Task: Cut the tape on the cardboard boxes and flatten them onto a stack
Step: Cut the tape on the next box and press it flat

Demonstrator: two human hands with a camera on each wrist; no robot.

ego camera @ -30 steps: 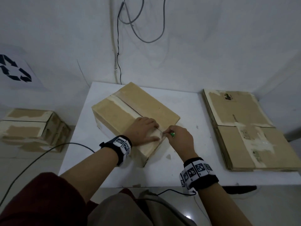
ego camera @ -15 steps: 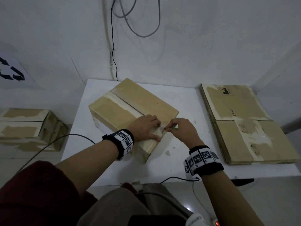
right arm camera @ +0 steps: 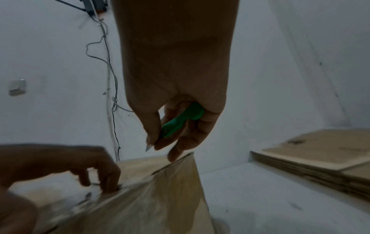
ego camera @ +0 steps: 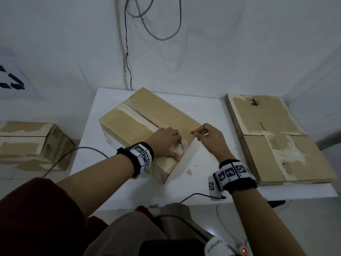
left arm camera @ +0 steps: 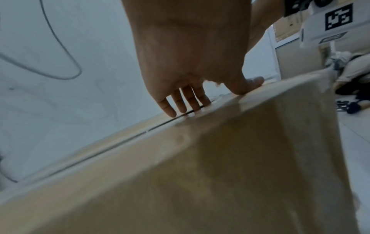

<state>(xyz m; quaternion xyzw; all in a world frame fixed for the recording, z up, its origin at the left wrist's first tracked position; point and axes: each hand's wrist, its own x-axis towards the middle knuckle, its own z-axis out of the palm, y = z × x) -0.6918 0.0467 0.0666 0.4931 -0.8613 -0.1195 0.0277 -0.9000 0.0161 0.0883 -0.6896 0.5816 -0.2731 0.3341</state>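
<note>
The cardboard box (ego camera: 147,126) sits closed on the white table (ego camera: 206,115), so its contents cannot be told. A pale strip of tape (ego camera: 137,117) runs along its top seam, where a dark slit shows between the flaps. The left hand (ego camera: 166,143) rests on the box top at its near end, fingers spread and fairly straight; the left wrist view shows the fingertips (left arm camera: 170,111) touching right at the seam and the thumb pressed on the cardboard. The right hand (ego camera: 208,135) hovers just right of the box's near corner, fingers curled round a green cutter (right arm camera: 180,121). Only the right wrist view shows that green handle and the small blade tip poking out below the fingers; from the head view it is nearly hidden.

Right of the box, apart from it, lies the stack of flattened boxes (ego camera: 276,137), with "PICO" printed on the top sheet beside a small dark logo too small to read. Left of the box, off the table and lower, sits another taped box (ego camera: 31,145). Further left, on the wall, is part of a recycling sign (ego camera: 11,82).
</note>
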